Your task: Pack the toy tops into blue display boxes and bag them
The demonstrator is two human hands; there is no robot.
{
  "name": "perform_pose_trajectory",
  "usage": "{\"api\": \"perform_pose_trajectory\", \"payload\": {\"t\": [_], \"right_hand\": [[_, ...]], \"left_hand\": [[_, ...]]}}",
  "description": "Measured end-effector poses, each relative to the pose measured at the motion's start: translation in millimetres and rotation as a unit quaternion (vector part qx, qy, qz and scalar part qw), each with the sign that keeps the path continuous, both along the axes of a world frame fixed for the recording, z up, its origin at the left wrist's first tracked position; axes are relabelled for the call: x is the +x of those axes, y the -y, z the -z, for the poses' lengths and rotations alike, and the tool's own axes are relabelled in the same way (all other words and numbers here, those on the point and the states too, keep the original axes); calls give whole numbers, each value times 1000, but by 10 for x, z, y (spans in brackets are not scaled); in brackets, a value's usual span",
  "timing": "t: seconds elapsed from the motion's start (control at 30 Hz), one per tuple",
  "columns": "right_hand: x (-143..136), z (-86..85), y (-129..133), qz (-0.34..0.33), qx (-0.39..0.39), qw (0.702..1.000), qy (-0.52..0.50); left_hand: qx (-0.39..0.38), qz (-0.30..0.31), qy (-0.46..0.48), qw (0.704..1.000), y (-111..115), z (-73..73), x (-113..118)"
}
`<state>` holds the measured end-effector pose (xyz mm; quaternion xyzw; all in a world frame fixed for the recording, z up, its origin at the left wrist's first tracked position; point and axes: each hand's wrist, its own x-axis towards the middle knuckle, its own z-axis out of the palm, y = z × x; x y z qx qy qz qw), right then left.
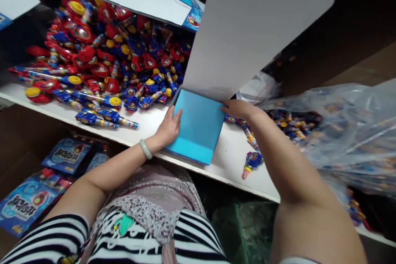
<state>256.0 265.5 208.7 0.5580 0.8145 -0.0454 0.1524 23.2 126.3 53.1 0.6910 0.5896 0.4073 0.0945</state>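
A bright blue box panel (199, 128) lies flat near the front edge of the white table, with a tall white flap (247, 29) standing up behind it. My left hand (169, 127) rests on the panel's left edge, its fingers apart and nothing gripped. At the far right corner of the panel, my right hand (236, 108) touches the edge beside the white flap; its fingertips are partly hidden, so whether they pinch it is unclear.
Red and blue toys (102, 57) are heaped on the white table (222, 161) at the left. One blue toy (252, 161) lies right of the panel. A clear plastic bag (349, 132) bulges at the right. Printed packages (27, 202) sit below left.
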Motion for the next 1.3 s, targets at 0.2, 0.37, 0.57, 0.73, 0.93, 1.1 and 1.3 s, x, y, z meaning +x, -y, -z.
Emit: {"api": "perform_pose_trajectory", "payload": {"t": [0.2, 0.37, 0.57, 0.73, 0.93, 1.1, 1.3], "right_hand": [[-435, 332, 369, -27, 97, 995, 25], [-697, 924, 614, -104, 92, 990, -21], [-671, 1036, 554, -74, 61, 995, -9], [-1047, 531, 424, -182, 65, 971, -140], [-2610, 121, -355, -151, 71, 969, -185], [-3389, 356, -946, 5, 80, 981, -174], [-3365, 571, -939, 48, 69, 976, -201]], "left_hand": [[-93, 45, -185, 977, -154, -19, 87], [-143, 62, -264, 952, -301, -25, 264], [-120, 143, -236, 954, -406, -300, 25], [-7, -17, 56, 998, -717, -751, -1274], [-104, -287, 4, 952, -1447, -785, -2244], [-137, -322, -60, 935, -1833, -656, -2079], [-102, -301, -4, 948, -1753, -561, -2048]]}}
